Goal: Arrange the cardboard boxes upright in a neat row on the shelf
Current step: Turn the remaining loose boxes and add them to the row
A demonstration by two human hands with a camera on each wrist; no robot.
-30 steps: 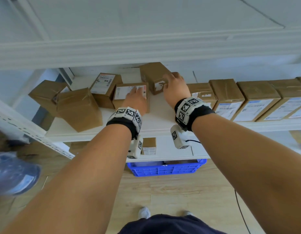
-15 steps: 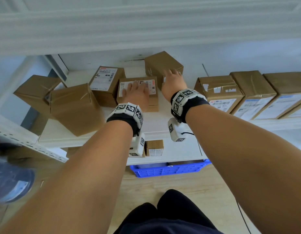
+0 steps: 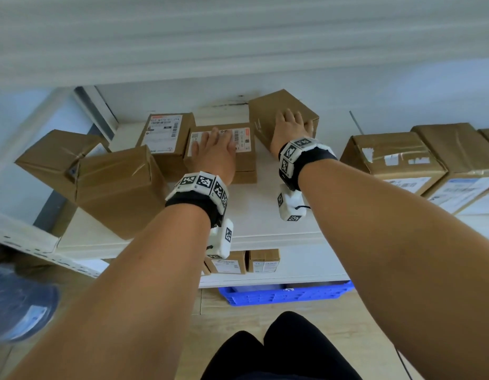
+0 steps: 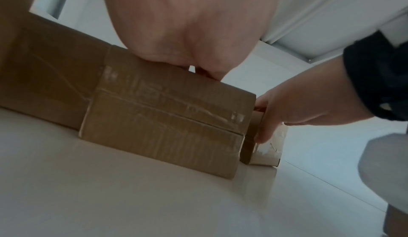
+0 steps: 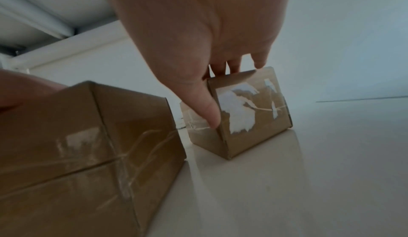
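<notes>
Starting at the left end of the white shelf board (image 3: 265,226), two plain brown taped cardboard boxes (image 3: 120,187) lean against each other at an angle, out of line, and behind them a brown box with a white shipping label on top (image 3: 166,133) lies flat. Next, the left hand (image 3: 215,154) rests palm-down with fingers spread on a flat labelled brown box (image 3: 246,160) — pressing it, it seems, not curled around it. The right hand (image 3: 290,130) grasps the small skewed brown cube-like box (image 3: 279,105) near the back wall, thumb on one side, fingers over the top edge — probably to turn it square. Farther right, a tidy row of upright taped brown boxes (image 3: 391,157) shows where it belongs.
</notes>
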